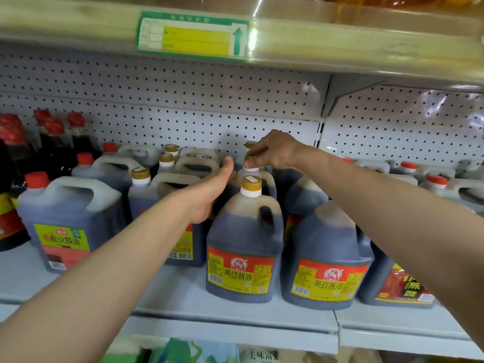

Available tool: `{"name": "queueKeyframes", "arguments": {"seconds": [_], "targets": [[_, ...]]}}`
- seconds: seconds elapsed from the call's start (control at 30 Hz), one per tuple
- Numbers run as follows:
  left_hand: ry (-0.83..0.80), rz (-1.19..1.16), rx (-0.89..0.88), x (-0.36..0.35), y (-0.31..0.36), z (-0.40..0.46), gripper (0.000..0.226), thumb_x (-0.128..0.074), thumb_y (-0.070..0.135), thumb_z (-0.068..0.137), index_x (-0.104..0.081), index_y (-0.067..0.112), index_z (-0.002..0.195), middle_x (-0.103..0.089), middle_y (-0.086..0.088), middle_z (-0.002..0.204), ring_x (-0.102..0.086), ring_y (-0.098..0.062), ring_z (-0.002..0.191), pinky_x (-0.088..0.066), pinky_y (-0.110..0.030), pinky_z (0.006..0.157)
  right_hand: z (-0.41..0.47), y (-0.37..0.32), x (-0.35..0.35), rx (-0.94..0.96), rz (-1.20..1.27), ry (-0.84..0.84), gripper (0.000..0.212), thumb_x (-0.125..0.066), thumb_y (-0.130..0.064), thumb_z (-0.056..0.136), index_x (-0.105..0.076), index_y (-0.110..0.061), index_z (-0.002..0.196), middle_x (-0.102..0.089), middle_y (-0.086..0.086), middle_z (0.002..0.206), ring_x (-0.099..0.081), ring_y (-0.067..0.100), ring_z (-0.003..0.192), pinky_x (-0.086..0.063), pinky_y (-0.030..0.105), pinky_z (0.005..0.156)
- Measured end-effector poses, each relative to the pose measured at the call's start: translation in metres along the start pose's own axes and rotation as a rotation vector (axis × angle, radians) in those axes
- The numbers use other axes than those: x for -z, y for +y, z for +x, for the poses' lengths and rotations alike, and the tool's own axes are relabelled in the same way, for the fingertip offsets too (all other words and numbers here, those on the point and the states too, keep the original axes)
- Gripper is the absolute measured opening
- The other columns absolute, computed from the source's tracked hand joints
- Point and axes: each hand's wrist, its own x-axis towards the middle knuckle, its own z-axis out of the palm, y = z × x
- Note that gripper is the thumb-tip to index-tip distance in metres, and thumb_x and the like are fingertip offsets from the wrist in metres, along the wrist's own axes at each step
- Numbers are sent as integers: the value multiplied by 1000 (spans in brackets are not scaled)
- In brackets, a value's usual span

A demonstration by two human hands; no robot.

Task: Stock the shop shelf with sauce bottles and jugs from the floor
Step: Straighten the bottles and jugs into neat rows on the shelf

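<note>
Both arms reach forward over the shelf [183, 292]. The left hand [209, 191], fingers nearly straight, presses against the second-row jug [258, 176]. The right hand [272, 150] pinches that jug's cap. Just below these fingers stands a front jug [243, 247] labelled 黄豆酱油.

Dark sauce jugs standing upright on the grey shelf [235, 314]

The front jug [245, 247] has a gold cap, moulded handle and red-and-yellow label; a like-labelled jug [327, 260] stands just beside it on the right. Behind the front one, another jug [258, 176] shows only its white neck and shoulder. Bottles [52, 142] with red caps stand far left.
</note>
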Motion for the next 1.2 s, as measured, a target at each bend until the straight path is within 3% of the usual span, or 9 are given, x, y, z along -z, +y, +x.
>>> {"name": "queueKeyframes", "arguments": {"seconds": [0.17, 0.37, 0.47, 0.57, 0.77, 0.97, 1.07, 1.13, 1.2], "targets": [[15, 14, 3, 1, 0, 8, 96, -38, 93, 62, -46, 42, 144, -46, 10, 151, -47, -15, 134, -37, -47, 112, -2, -9, 3, 6, -112, -14, 41, -76, -43, 84, -74, -21, 119, -70, 0, 123, -59, 17, 117, -45, 31, 102], [26, 39, -8, -1, 0, 7, 101, -36, 93, 59, -46, 40, 144, -39, 7, 156, -41, -18, 139, -34, -47, 115, -2, -11, 5, 65, -155, -24, 37, -75, -38, 87, -75, -18, 118, -70, 0, 124, -56, 12, 122, -42, 29, 101], [37, 37, -2, -3, -1, 7, 106, -36, 95, 52, -50, 39, 141, -42, 6, 154, -46, -19, 135, -37, -46, 112, -1, -10, 6, 80, -172, -29, 37, -74, -38, 88, -75, -18, 119, -69, 0, 125, -55, 9, 114, -38, 25, 92], [61, 42, 25, -5, 0, 7, 116, -38, 100, 40, -52, 39, 138, -46, 5, 151, -49, -20, 131, -40, -45, 110, -1, -7, 7, 79, -180, -39, 37, -74, -38, 88, -74, -20, 119, -68, -1, 128, -52, 4, 112, -34, 22, 89], [35, 12, -1, -2, 0, 8, 139, -40, 107, 24, -41, 41, 147, -34, 12, 158, -36, -15, 142, -30, -47, 116, -2, -3, 4, 46, -81, -19, 35, -79, -34, 83, -75, -20, 116, -70, -4, 122, -49, -2, 104, -35, 19, 91], [54, -23, -107, -3, -29, -24, 97, -41, 99, 54, -56, 46, 134, -51, 15, 144, -51, -10, 127, -40, -39, 110, -28, -2, -3, -20, 304, 193, 50, -82, -41, 79, -71, -18, 122, -72, -4, 118, -64, 6, 112, -47, 27, 105], [70, -3, -168, -6, -54, -43, 65, -33, 79, 89, -54, 42, 137, -51, 19, 127, -47, -6, 123, -36, -30, 106, -69, -9, -12, -2, 496, 266, 42, -81, -36, 81, -73, -17, 119, -74, -6, 113, -66, 0, 106, -49, 17, 99], [68, -21, -191, -6, -76, -48, 58, -33, 76, 91, -50, 47, 139, -49, 23, 134, -46, -5, 128, -35, -32, 110, -96, -13, -21, 4, 556, 263, 36, -78, -30, 85, -73, -17, 118, -74, -8, 109, -67, -7, 99, -48, 8, 88], [57, -27, -194, -4, -91, -49, 62, -36, 85, 82, -45, 58, 137, -46, 26, 145, -45, -7, 133, -34, -43, 114, -114, -17, -33, -6, 576, 234, 36, -77, -29, 86, -72, -17, 120, -75, -6, 109, -67, -5, 98, -49, 11, 87]]}}
